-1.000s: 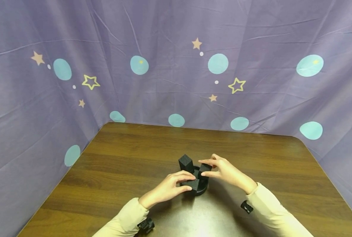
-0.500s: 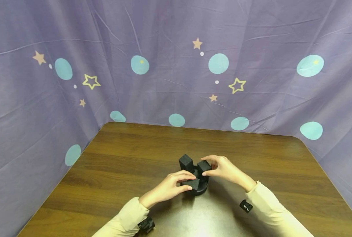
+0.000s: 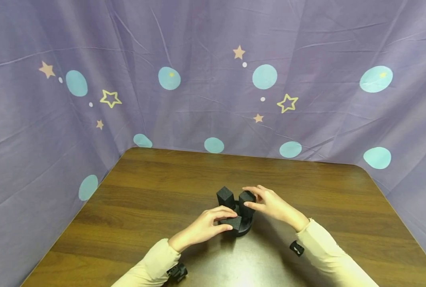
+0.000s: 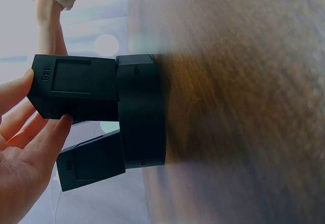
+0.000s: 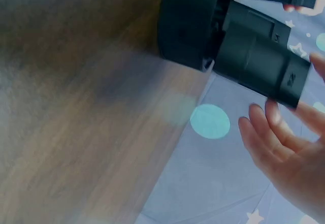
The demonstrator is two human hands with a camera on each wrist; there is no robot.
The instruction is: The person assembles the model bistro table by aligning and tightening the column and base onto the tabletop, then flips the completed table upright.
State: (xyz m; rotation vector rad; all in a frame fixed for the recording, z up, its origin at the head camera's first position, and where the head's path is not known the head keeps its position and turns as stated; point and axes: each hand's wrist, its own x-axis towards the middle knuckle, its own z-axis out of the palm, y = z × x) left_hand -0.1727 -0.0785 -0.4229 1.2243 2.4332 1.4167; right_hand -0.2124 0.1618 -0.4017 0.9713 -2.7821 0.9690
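A round black plastic base (image 3: 246, 228) lies on the table, and three black block-like legs rise from it. My left hand (image 3: 206, 228) pinches the top of the near leg (image 4: 76, 87) between thumb and fingers; raised digits mark its side. The right-hand leg (image 5: 259, 61) is between the thumb and fingers of my right hand (image 3: 273, 205), which grip it near its upper end. At the far left stands the third leg (image 3: 225, 197), untouched. In the head view my left hand partly hides the near leg and the base.
Brown wooden table (image 3: 162, 175) extends on all sides of the base. A purple curtain (image 3: 198, 79) with stars and spots hangs behind it. Small black wrist cameras (image 3: 177, 272) sit at both cuffs.
The right-hand leg has tipped from a leaning stance to a more upright one, its top higher in view. My right fingers moved with it. My left hand stays in place.
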